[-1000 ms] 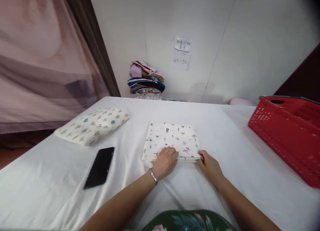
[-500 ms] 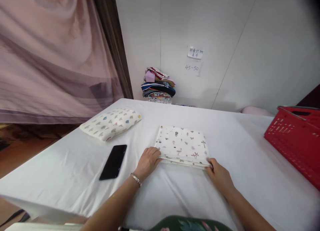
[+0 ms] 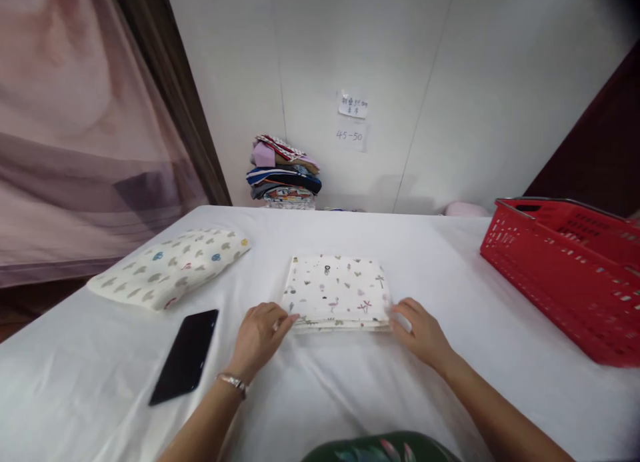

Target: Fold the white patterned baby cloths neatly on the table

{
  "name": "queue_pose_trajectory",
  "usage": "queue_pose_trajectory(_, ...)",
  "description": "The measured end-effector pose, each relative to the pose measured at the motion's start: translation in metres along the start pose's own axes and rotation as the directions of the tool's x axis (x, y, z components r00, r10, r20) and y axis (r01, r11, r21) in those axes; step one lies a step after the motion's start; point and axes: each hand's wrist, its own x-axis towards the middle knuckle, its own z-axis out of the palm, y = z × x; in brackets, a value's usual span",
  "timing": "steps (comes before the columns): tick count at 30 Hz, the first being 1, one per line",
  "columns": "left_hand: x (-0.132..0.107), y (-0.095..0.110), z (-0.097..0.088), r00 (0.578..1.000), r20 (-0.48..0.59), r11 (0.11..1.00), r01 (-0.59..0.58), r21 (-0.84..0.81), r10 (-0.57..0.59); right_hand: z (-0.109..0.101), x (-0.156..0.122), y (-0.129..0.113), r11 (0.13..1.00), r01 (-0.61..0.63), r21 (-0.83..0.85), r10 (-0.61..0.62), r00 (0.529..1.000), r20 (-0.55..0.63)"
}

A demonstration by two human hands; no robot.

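A folded white cloth [image 3: 337,289] printed with small plants, palm trees and a flamingo lies flat in front of me, its layered fold facing my body. My left hand [image 3: 261,332], with a bracelet on the wrist, touches the near left corner; its thumb lies along the edge, apart from the bent fingers. At the near right corner, my right hand [image 3: 419,330] rests its fingertips against the side, a gap showing between thumb and fingers. A black phone [image 3: 185,357] lies left of my left hand.
The table wears a white sheet [image 3: 340,395]. Back left lies another patterned cloth bundle [image 3: 170,265]. A red plastic basket [image 3: 560,275] stands at the right. Beyond the far edge rises a stack of folded fabrics [image 3: 284,172], beside paper notes [image 3: 351,122] on the wall.
The view has turned right, bringing more of the basket in. Both hands have loosened from their pinch at the cloth's near corners, the fingers now further apart. The cloth remains folded.
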Motion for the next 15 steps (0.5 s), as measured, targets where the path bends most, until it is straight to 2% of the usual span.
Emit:
queue_pose_trajectory(2,0.018,0.012,0.003,0.998,-0.069,1.0,0.011,0.015,-0.01,-0.005,0.02,-0.014,0.995,0.089,0.036,-0.084,0.987,-0.135)
queue_pose_trajectory(4,0.034,0.02,0.014,0.995,-0.103,0.999,-0.014,0.032,0.017,-0.001,0.044,-0.026,0.986,0.161,0.038,-0.151,0.97,-0.191)
queue_pose_trajectory(6,0.044,0.02,0.028,0.999,-0.047,0.998,0.003,0.065,0.0,0.014,0.066,-0.031,0.986,0.166,-0.004,-0.165,0.979,-0.116)
queue_pose_trajectory(8,0.046,0.013,0.042,0.991,0.082,0.991,0.098,0.09,-0.105,0.033,0.081,-0.027,0.996,0.072,-0.061,-0.069,0.996,0.051)
queue_pose_trajectory(11,0.038,-0.002,0.055,0.931,0.249,0.963,0.253,0.092,-0.268,0.058,0.087,-0.012,0.989,-0.085,-0.123,0.115,0.958,0.262)
queue_pose_trajectory(15,0.032,-0.006,0.053,0.888,0.318,0.943,0.316,0.1,-0.331,0.067,0.082,-0.002,0.981,-0.131,-0.142,0.17,0.933,0.317)
